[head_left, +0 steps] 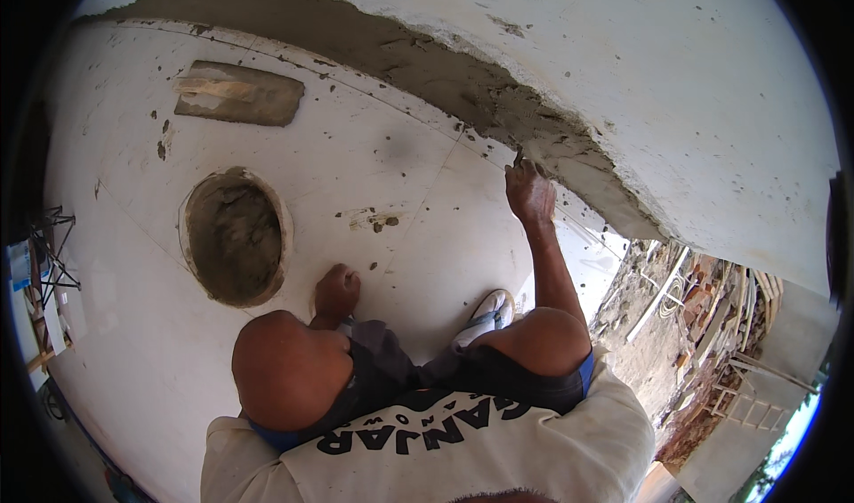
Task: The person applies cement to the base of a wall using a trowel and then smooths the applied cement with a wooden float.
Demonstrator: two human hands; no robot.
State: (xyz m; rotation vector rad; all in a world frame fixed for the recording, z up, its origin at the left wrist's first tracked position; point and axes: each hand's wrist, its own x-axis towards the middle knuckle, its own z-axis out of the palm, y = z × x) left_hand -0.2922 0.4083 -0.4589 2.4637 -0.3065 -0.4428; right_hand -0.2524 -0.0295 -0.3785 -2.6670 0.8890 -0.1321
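Note:
My right hand [531, 190] grips a small metal-bladed tool [519, 156], probably a trowel though its shape is partly hidden, against the grey wet mortar [569, 145] along the rough lower edge of the white wall [685, 103]. My left hand [336, 288] is closed in a loose fist beside my left knee, with nothing visible in it. Left of that hand stands a round bucket [283, 236] holding grey mortar [236, 232]. A flat plastering float [271, 103] with a light handle lies on the floor above the bucket.
Mortar crumbs dot the white tiled floor [133, 218] below the wall. At the right, the floor gives way to a debris area with planks and rubble [712, 325]. At the far left are a black metal frame [58, 249] and stacked boards. My sandalled foot [489, 316] is between my knees.

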